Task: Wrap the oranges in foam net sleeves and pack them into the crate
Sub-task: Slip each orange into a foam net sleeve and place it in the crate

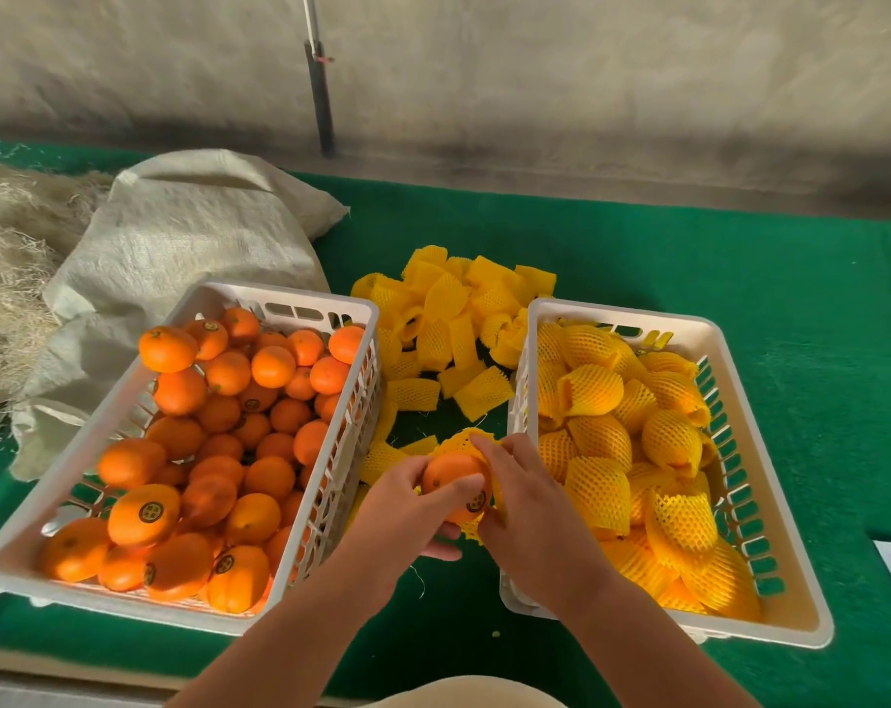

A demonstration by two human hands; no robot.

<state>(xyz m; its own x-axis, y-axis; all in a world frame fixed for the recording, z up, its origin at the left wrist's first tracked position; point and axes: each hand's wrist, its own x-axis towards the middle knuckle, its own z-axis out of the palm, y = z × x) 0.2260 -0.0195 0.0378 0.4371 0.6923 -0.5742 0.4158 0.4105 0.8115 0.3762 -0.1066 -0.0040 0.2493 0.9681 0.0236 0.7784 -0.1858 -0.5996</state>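
Foam sleeve half on orange; my L hand grips fruit, R hand pinches net. Right-edge crate approx. full, left crate w/ many unwrapped.

Deep green cloth across the bench, two white slotted crates: the left crate glowing with bright orange oranges, some with round black-and-gold stickers, the right crate full of yellow diamond-mesh wrapped fruit; more yellow net sleeves between, a pale beige woven sack behind
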